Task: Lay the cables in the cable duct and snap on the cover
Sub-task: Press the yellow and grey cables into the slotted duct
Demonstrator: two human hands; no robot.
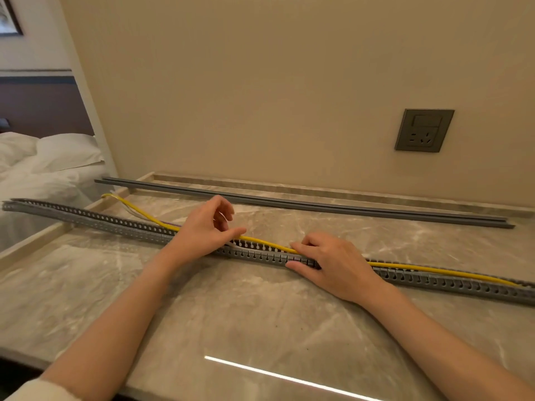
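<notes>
Head view | slotted grey cable duct [260, 257] lies lengthwise on marble worktop [231, 314] | left hand [202, 230] pinches yellow cable [434, 270] above duct | right hand [333, 264] flat, fingers pressing cable into duct | grey cover [304, 202] lies apart near wall.

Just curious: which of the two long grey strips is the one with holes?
The slotted cable duct under both hands, holding the yellow cable. The plain cover by the wall has none.
</notes>
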